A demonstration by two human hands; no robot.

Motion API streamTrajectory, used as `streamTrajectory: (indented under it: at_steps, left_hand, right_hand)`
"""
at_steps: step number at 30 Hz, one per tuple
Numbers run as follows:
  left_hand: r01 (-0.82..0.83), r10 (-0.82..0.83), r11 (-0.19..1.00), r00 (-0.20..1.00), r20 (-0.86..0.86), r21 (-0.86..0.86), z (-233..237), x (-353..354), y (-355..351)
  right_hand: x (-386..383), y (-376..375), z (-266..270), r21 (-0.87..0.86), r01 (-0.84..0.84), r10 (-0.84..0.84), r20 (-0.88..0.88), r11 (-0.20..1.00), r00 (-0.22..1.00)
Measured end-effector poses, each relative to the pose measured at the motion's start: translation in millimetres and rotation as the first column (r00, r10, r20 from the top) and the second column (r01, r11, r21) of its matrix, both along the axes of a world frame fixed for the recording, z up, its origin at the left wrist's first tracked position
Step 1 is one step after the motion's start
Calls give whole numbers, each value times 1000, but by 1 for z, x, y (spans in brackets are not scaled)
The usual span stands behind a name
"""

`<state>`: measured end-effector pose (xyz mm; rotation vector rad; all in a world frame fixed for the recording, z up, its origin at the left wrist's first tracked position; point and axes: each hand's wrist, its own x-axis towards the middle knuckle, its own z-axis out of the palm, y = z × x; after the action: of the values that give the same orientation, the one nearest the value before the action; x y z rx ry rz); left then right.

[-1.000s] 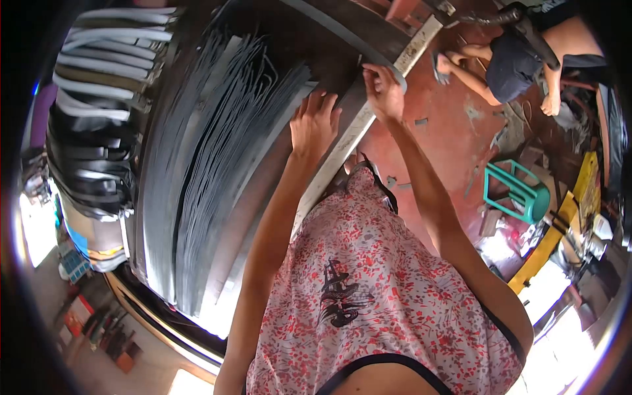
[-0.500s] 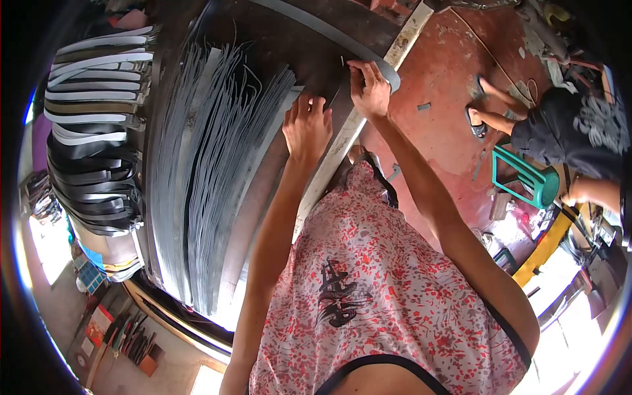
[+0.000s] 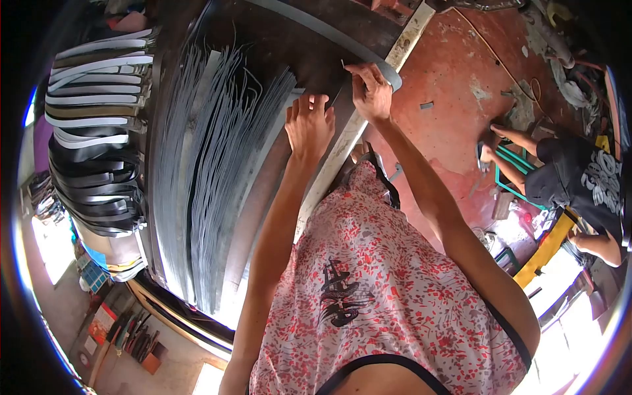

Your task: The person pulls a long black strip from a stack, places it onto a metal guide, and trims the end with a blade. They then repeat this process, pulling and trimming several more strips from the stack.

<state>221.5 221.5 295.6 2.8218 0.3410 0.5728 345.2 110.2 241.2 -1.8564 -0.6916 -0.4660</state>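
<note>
While the right hand (image 3: 372,95) closes its thumb and fingertips on the end of a long grey strip (image 3: 329,29), the left hand (image 3: 309,125) lies open and flat on the dark table (image 3: 276,46), fingers stretched out and close together, holding nothing. The grey strip curves across the far side of the table and ends right at the table's pale wooden edge (image 3: 336,164), where the right hand grips it. The left hand rests just inside that edge, its fingertips touching the near corner of a wide fan of thin grey strips (image 3: 210,164) that covers the middle of the table. Whether the right hand also holds some small tool cannot be told. At the side of the table farthest from the hands, a stack of looped dark and light belts (image 3: 92,118) is piled up. Beyond the table's pale edge lies a red floor (image 3: 454,79), where another person (image 3: 579,178) crouches well apart from the table, beside a green stool (image 3: 508,160).
</note>
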Motion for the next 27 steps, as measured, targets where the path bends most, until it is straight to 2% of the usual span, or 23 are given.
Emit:
streamTrajectory:
  at_steps: [7,20,26,27]
  left_hand:
    - [9,-9,1000,1000,8,-8,-1,14,0]
    - [3,-1,999,999,43,-44,-6,25,-3]
    - [-14,19,997,998,67,-81,-12,20,-4]
    - [-20,25,998,997,77,-65,-13,19,-4]
  right_hand:
    - [-3,-4,7,15,-18,20,-81,1000,996]
    - [-8,-3,-1,7,-30,31,-103,1000,994]
    - [-13,0,-10,28,-45,46,-41,999,998]
    - [-17,-1,-7,9,-43,44,-82,999,996]
